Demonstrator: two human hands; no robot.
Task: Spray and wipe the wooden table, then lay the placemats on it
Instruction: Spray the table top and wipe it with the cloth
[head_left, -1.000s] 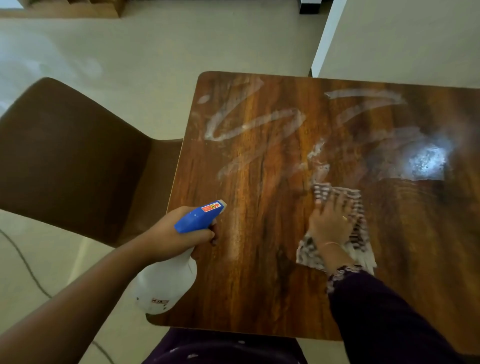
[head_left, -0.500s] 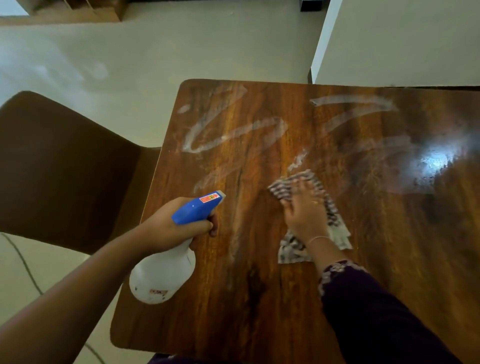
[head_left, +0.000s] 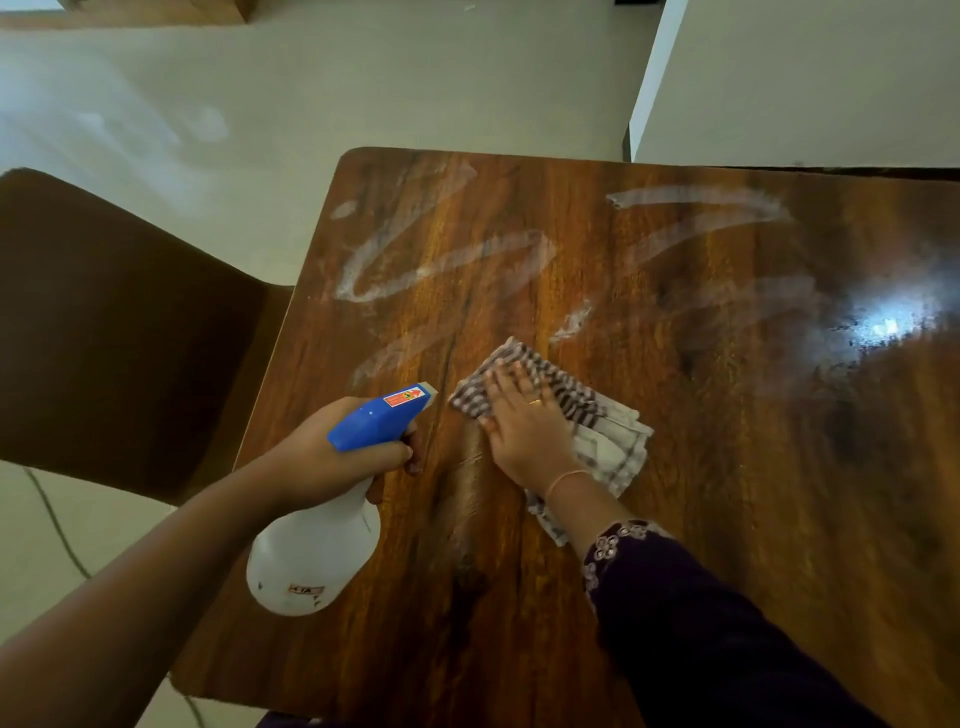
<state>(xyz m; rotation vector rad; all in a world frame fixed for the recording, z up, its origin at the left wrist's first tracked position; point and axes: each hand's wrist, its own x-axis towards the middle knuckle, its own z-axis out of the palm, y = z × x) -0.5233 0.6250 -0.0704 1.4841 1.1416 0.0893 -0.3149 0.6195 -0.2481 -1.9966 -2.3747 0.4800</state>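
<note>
1. The wooden worktop (head_left: 701, 493) fills the middle and right of the view. Whitish spray streaks (head_left: 447, 260) lie across its far half, not yet wiped, and a bright glare sits at the right.
2. A striped cloth (head_left: 613, 441) lies bunched on the worktop near the middle, just this side of the nearest streaks, probably placed to work outward into them.
3. The right hand (head_left: 524, 426) lies flat on the cloth with fingers straight and spread, pressing down rather than gripping. A flat palm likely gives broad contact for wiping.
4. The left hand (head_left: 322, 462) is wrapped round the neck of the spray bottle (head_left: 311, 561). The blue nozzle points across the worktop toward the cloth, and the white body hangs over the near left edge, seemingly kept ready for another spray while staying out of the wiping path.
5. A dark chair (head_left: 119, 332) stands at the worktop's left side.
6. No placemats are in view, so by my reading the task is at the wiping step.
</note>
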